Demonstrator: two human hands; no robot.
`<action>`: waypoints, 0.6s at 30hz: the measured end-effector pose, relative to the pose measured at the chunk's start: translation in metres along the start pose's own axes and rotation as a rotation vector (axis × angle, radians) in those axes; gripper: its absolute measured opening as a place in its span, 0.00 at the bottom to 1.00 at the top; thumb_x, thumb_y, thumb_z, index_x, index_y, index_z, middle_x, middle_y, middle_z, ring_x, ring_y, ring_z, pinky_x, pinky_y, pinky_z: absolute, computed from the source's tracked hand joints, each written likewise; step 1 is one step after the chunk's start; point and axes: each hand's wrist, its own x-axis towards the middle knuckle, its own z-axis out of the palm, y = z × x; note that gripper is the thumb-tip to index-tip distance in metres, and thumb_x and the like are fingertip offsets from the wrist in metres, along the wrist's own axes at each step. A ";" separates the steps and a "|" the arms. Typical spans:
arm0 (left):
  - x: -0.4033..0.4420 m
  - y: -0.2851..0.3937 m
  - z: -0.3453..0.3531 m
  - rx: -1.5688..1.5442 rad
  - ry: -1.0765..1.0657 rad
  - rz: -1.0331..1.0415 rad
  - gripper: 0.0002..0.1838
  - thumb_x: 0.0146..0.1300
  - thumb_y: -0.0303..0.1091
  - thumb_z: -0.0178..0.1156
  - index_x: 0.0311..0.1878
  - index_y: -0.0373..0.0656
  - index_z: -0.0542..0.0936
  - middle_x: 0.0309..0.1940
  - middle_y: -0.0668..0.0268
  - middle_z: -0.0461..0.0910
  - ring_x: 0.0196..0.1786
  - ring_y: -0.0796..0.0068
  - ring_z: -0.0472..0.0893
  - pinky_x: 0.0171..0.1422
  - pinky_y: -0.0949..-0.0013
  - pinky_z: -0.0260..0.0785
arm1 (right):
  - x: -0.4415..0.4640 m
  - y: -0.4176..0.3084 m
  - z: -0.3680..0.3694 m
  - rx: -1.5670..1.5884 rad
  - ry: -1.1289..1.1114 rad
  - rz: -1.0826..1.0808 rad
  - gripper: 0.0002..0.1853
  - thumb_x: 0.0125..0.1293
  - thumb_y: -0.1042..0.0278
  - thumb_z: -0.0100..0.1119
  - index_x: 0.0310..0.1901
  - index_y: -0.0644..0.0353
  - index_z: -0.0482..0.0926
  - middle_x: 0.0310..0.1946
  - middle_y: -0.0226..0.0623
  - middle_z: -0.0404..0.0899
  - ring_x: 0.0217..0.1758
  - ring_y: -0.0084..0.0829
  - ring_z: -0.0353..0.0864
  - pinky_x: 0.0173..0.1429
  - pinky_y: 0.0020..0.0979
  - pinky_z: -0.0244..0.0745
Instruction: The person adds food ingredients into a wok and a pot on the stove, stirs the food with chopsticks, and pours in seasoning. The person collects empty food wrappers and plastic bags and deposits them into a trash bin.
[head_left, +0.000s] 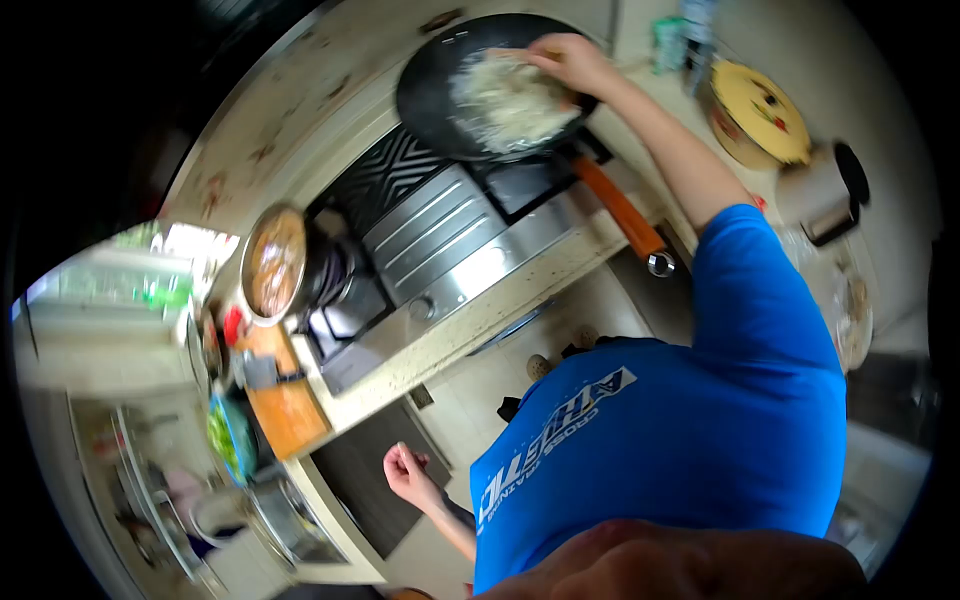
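Note:
My right hand (pixel 568 62) is over the rim of a black wok (pixel 425 100), its fingers pressed together on something too small and blurred to name. Pale, shredded-looking food (pixel 515 105) lies in the wok, with a thin brownish piece near my fingertips. The wok stands on the hob (pixel 435 235), its orange-brown handle (pixel 615 205) pointing towards my body. Away from the wok, my left hand (pixel 408 475) hangs low past the counter's front edge, fingers curled in, nothing visible in them.
A metal pan (pixel 273 265) of brownish food sits at the hob's other end. Beyond it are a wooden board (pixel 285 405) with a cleaver (pixel 262 372) and a blue bowl (pixel 232 440) of greens. A yellow-lidded pot (pixel 760 115) and a jug (pixel 812 190) stand right of the wok.

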 end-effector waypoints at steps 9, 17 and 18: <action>0.031 0.030 0.039 0.013 -0.322 0.028 0.06 0.61 0.31 0.55 0.30 0.42 0.70 0.18 0.72 0.67 0.20 0.85 0.65 0.25 0.82 0.59 | -0.031 -0.043 -0.037 0.275 0.078 0.443 0.14 0.53 0.55 0.62 0.30 0.59 0.80 0.20 0.32 0.78 0.21 0.23 0.77 0.28 0.25 0.72; 0.066 0.035 0.075 -0.022 -0.626 0.116 0.09 0.64 0.33 0.52 0.28 0.41 0.69 0.17 0.71 0.67 0.21 0.83 0.65 0.27 0.80 0.60 | -0.119 -0.082 -0.115 0.953 0.818 0.634 0.16 0.60 0.59 0.55 0.32 0.68 0.77 0.26 0.41 0.78 0.27 0.30 0.80 0.34 0.25 0.79; 0.070 0.035 0.081 0.001 -0.678 0.131 0.11 0.64 0.33 0.51 0.26 0.40 0.69 0.17 0.70 0.68 0.21 0.83 0.65 0.27 0.79 0.60 | -0.136 -0.087 -0.120 1.020 0.880 0.647 0.16 0.61 0.59 0.53 0.34 0.69 0.76 0.29 0.43 0.78 0.29 0.33 0.80 0.36 0.27 0.80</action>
